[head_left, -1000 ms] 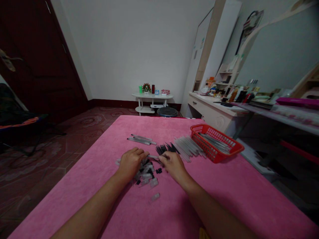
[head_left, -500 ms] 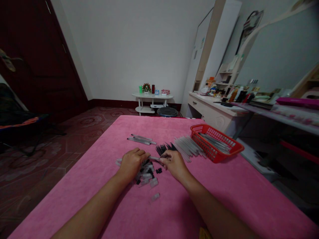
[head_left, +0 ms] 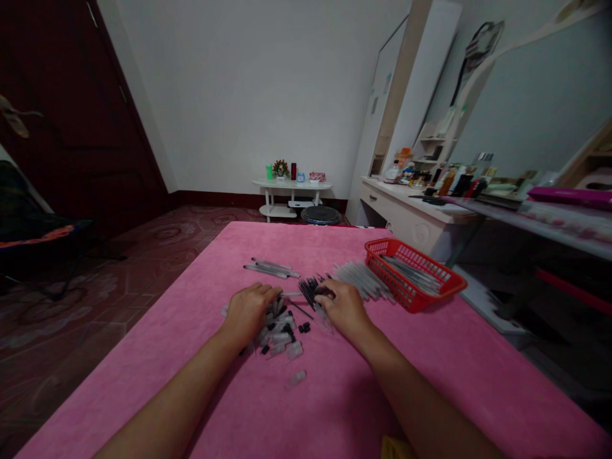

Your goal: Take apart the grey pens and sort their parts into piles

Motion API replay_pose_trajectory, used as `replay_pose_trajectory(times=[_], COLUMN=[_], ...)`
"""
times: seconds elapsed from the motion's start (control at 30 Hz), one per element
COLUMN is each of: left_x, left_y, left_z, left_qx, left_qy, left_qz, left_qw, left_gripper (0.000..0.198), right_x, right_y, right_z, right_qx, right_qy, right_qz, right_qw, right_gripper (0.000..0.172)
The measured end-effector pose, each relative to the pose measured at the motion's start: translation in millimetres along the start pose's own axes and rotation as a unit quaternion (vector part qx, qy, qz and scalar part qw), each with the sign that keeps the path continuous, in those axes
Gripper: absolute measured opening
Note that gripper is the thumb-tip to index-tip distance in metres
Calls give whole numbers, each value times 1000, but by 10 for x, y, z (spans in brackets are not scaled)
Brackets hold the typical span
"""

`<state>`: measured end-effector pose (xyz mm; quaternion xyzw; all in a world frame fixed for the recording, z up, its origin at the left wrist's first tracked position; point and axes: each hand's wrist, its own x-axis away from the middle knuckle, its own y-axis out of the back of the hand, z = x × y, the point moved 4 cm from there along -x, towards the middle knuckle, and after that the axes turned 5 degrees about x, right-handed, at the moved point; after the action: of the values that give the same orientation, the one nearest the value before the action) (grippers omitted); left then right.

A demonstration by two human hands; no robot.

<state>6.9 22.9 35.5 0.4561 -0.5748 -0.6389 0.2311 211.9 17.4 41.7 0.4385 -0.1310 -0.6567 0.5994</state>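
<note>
My left hand (head_left: pixel 251 312) is closed around one end of a clear pen barrel (head_left: pixel 291 294), which sticks out to the right from its fingertips. Under and beside that hand lies a heap of clear pen caps (head_left: pixel 282 338) with small black plugs (head_left: pixel 305 327) among them. My right hand (head_left: pixel 342 306) has its fingers curled together at a bunch of thin black pen refills (head_left: pixel 308 288); what they pinch is too small and hidden to make out. A thin dark stick (head_left: pixel 302 310) lies slanted between the hands.
Several pens (head_left: pixel 270 268) lie beyond my left hand. A row of clear barrels (head_left: pixel 361 280) spreads beside a red plastic basket (head_left: pixel 415 274) holding more pen pieces. One loose cap (head_left: pixel 297 378) lies nearer me on the pink cloth (head_left: pixel 229 408). A dresser (head_left: pixel 415 204) stands at right.
My right hand has left the end of the piece in my left hand and shifted slightly right, onto the black refills. My left hand has moved slightly left, still holding the barrel.
</note>
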Motion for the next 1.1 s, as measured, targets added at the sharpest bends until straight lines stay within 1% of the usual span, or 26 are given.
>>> replay_pose_trajectory(times=[0.07,0.17,0.3,0.4,0.47,0.53,0.6,0.67,0.77,0.8,0.87,0.93,1.0,1.03,1.07,1.1], left_x=[-1,5,15,16,15,14,14,14,12,11,7,6,17,30,49,71], left_y=[1,-6,-3,5,7,9,11,15,23,26,35,62,128,175,227,279], left_z=[22,41,75,90,90,85,72,49,4,-13,-48,-86,-115,-124,-130,-134], left_qx=[0,-4,-8,-10,-11,-10,-6,-2,-8,-12,-20,-17,-8,-4,0,6], left_qy=[8,16,36,40,37,32,23,7,-21,-31,-53,-82,-105,-109,-109,-104], left_qz=[-10,-26,-41,-44,-46,-50,-54,-57,-64,-67,-76,-100,-159,-202,-248,-293], left_qw=[1000,1000,998,998,998,998,998,998,998,997,995,991,982,973,963,950], left_gripper=[45,42,41,41,41,41,42,43,41,39,34,29,28,30,34,38], right_x=[-4,40,183,272,286,265,228,191,155,150,147,150,156,160,165,169], right_y=[-15,-139,-351,-429,-423,-392,-363,-355,-373,-381,-397,-405,-408,-410,-412,-416], right_z=[-6,43,247,398,415,354,253,159,88,83,88,97,93,85,77,72], right_qx=[-4,-30,-86,-121,-111,-82,-77,-112,-190,-211,-240,-258,-286,-313,-352,-401], right_qy=[-11,-17,4,25,14,-18,-60,-91,-107,-108,-106,-112,-137,-159,-185,-211], right_qz=[-3,34,101,124,111,82,53,30,10,8,15,31,47,54,61,66], right_qw=[1000,999,991,985,988,993,994,989,976,972,965,959,947,935,916,889], right_gripper=[12,11,17,22,16,7,11,15,23,24,21,14,11,13,15,19])
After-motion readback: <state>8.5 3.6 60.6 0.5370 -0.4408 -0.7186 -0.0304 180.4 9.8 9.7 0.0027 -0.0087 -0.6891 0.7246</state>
